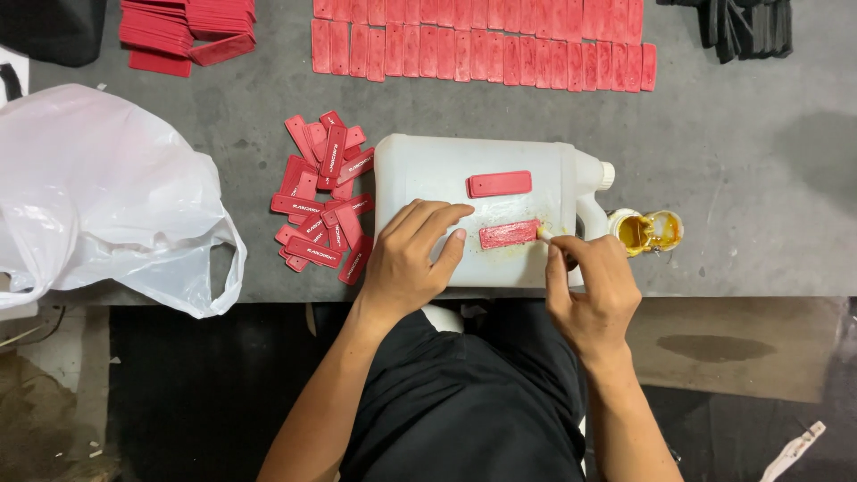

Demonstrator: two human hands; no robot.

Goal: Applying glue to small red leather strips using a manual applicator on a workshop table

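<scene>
Red tag (509, 234), a flat rectangular piece, is laid on the side of a white plastic jug (428, 174) that rests on its side on the grey table (741, 161). The tag's left end is pinned by the thumb of the left hand (412, 259), whose fingers are spread flat on the jug. A small brush (544, 233) is pinched in the closed fingers of the right hand (594, 290), with its tip touching the tag's right end. Yellowish smears are seen around the tag. A second red tag (499, 184) lies just above it on the jug. A small container of yellow glue (647, 230) stands just right of the jug. A loose pile of red tags (323, 192) lies left of the jug, beside a white plastic bag (98, 192). A row of red tags (482, 40) is laid along the far edge.
</scene>
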